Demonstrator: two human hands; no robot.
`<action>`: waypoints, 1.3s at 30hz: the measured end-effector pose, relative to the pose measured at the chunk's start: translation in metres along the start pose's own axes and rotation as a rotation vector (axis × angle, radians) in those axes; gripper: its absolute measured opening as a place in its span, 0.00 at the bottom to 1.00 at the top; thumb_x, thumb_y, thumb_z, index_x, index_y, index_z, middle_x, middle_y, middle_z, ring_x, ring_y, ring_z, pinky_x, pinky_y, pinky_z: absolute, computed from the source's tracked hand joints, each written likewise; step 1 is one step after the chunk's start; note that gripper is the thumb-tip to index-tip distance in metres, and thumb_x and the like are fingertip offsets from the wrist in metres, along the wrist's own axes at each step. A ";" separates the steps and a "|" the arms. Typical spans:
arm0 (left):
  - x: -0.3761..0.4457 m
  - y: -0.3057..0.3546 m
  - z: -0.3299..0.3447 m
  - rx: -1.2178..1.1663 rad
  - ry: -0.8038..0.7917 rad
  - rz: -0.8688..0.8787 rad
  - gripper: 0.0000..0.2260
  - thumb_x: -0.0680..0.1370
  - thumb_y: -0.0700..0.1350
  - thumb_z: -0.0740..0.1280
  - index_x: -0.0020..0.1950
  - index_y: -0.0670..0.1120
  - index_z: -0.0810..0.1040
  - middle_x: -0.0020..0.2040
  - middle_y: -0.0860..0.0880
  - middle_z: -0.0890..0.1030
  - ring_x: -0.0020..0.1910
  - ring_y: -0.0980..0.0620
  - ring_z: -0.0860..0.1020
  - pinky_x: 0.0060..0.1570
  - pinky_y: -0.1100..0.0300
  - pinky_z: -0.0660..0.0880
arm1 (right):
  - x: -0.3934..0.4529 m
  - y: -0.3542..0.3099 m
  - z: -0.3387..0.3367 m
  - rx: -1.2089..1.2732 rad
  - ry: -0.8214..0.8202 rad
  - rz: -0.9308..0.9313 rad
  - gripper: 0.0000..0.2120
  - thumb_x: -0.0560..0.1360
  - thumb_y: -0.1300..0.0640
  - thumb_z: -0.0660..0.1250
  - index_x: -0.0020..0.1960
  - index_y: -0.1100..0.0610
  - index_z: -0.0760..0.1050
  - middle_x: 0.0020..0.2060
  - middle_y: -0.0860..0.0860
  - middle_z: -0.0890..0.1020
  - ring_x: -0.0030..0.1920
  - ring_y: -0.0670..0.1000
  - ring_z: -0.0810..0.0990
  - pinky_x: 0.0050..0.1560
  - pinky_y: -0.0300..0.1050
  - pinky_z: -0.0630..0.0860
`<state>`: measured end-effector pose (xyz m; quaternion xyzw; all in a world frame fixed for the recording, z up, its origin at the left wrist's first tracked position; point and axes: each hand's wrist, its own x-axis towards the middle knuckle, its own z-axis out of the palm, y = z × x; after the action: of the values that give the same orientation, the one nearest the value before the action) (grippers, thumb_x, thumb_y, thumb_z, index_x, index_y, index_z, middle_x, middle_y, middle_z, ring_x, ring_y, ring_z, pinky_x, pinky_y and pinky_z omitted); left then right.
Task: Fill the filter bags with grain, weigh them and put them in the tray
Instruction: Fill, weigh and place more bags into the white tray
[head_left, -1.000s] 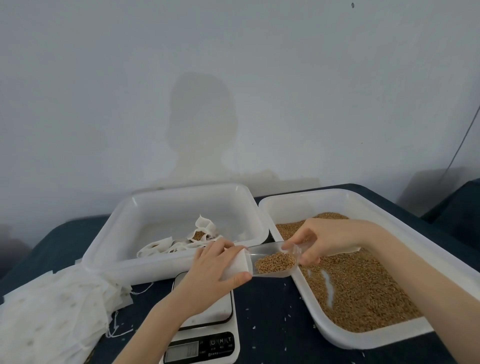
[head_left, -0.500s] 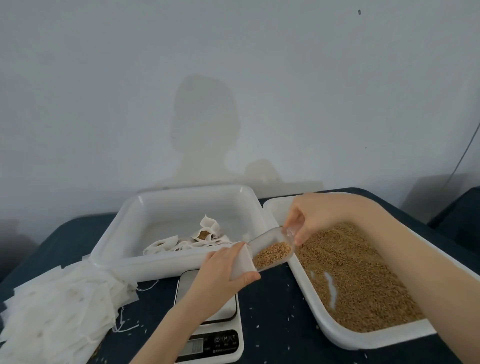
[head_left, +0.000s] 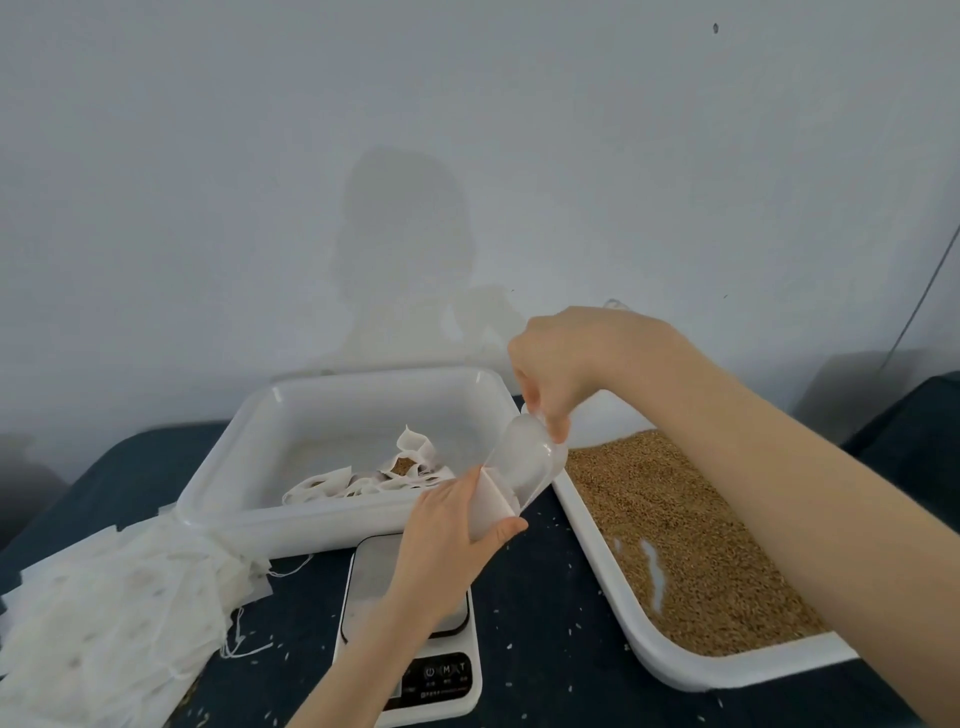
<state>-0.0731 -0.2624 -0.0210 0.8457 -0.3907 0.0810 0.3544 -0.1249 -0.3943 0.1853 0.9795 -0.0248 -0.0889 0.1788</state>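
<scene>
My left hand (head_left: 452, 525) grips a white filter bag (head_left: 488, 506) above the white scale (head_left: 415, 639). My right hand (head_left: 561, 364) holds a clear plastic scoop (head_left: 524, 460) by its handle, tipped steeply with its mouth in the bag's opening. No grain shows inside the scoop. To the right lies a white tray of brown grain (head_left: 691, 540). Behind the scale a second white tray (head_left: 249, 441) holds several filled bags (head_left: 374, 475).
A heap of empty filter bags (head_left: 114, 618) lies at the left on the dark blue table (head_left: 545, 623), which is dotted with stray grains. A pale wall stands close behind the trays. A dark cable hangs at the far right.
My right hand rose and tipped the scoop from nearly level to steep, and the grain left the scoop into the bag. My left hand kept the bag over the scale.
</scene>
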 end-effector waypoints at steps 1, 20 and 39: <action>0.000 0.000 0.001 -0.001 0.000 -0.019 0.42 0.65 0.75 0.51 0.69 0.47 0.68 0.57 0.54 0.76 0.57 0.52 0.73 0.51 0.63 0.63 | 0.002 -0.003 -0.003 -0.031 0.008 -0.002 0.16 0.63 0.49 0.78 0.48 0.53 0.83 0.42 0.47 0.83 0.35 0.46 0.77 0.31 0.39 0.69; -0.006 -0.004 -0.002 -0.218 -0.135 0.053 0.24 0.73 0.67 0.56 0.66 0.60 0.61 0.55 0.65 0.70 0.54 0.69 0.69 0.52 0.70 0.65 | -0.033 0.055 0.062 0.564 0.028 0.012 0.15 0.65 0.49 0.77 0.51 0.48 0.84 0.38 0.35 0.83 0.42 0.33 0.80 0.47 0.32 0.77; -0.008 0.002 0.015 -0.192 -0.179 0.081 0.32 0.75 0.51 0.70 0.62 0.74 0.51 0.62 0.76 0.57 0.63 0.72 0.60 0.62 0.73 0.57 | -0.046 0.137 0.253 0.629 -0.084 0.442 0.04 0.68 0.48 0.76 0.39 0.46 0.83 0.33 0.42 0.83 0.27 0.38 0.75 0.30 0.30 0.70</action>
<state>-0.0818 -0.2685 -0.0344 0.7954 -0.4605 -0.0185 0.3938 -0.2185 -0.6059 0.0083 0.9530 -0.2689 -0.0764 -0.1167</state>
